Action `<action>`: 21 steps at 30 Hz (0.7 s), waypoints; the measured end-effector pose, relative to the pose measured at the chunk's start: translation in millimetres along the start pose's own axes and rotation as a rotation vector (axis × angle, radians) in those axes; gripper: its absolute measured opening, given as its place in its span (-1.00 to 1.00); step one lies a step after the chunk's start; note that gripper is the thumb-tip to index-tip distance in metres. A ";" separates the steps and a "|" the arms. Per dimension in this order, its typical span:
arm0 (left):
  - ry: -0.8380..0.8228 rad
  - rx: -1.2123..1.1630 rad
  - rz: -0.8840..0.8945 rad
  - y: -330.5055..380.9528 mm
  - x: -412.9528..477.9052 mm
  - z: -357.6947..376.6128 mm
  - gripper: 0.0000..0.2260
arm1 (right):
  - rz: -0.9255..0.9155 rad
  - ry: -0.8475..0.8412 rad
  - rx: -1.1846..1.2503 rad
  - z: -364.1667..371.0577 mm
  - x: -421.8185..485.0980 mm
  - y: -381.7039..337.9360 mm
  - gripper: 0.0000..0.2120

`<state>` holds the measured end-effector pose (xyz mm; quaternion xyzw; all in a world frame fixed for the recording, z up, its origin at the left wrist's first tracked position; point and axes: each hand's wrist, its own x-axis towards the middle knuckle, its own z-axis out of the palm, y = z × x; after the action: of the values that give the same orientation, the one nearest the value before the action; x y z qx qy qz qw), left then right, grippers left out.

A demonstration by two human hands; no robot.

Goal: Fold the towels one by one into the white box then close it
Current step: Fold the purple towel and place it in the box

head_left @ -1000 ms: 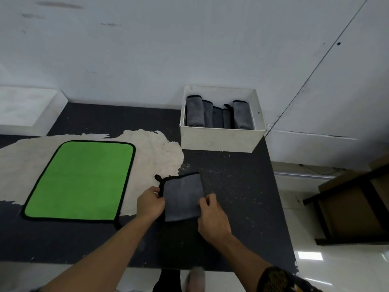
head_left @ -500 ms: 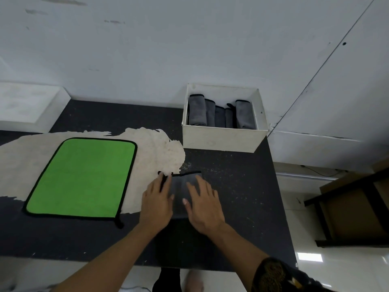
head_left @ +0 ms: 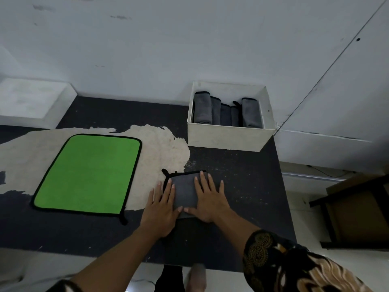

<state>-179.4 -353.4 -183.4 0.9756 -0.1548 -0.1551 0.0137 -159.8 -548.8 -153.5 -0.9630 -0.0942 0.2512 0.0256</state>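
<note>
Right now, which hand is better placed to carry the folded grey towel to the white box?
Probably the right hand: it lies flat on the grey towel, on the side nearer the white box; the left hand is farther.

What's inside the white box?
About five folded grey towels stand side by side inside the white box. Its front wall hides their lower parts, so the bottom can't be seen.
</note>
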 end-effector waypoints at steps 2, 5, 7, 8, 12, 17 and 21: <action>0.009 0.003 -0.008 0.5 -1.5 -3.9 -0.19 | 0.029 0.018 0.021 6.9 -9.7 -0.7 0.00; -0.019 0.010 -0.015 3.4 -2.7 -10.8 -0.14 | 0.095 0.049 0.040 18.0 -24.8 1.3 -0.07; -0.034 0.022 -0.012 3.4 -3.8 -11.8 -0.13 | 0.125 0.052 0.044 21.1 -30.9 2.6 -0.10; -0.019 0.021 -0.013 3.9 -4.4 -12.7 -0.16 | 0.135 0.056 0.046 21.0 -32.9 1.9 -0.11; 0.171 -0.184 -0.219 8.3 -11.1 -24.1 -0.45 | 0.228 0.220 0.192 10.0 -37.7 -10.7 -0.27; 0.135 -0.555 -0.413 16.5 -7.0 -37.2 -0.52 | 0.430 0.361 0.510 -4.6 -34.3 -19.3 -0.53; 0.068 -0.630 -0.438 17.8 4.4 -42.4 -0.60 | 0.522 0.221 0.747 -8.4 -24.3 -15.1 -0.55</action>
<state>-167.7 -372.6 -143.1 0.9381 0.1129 -0.1620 0.2846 -179.0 -538.6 -133.0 -0.9003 0.2514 0.1618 0.3165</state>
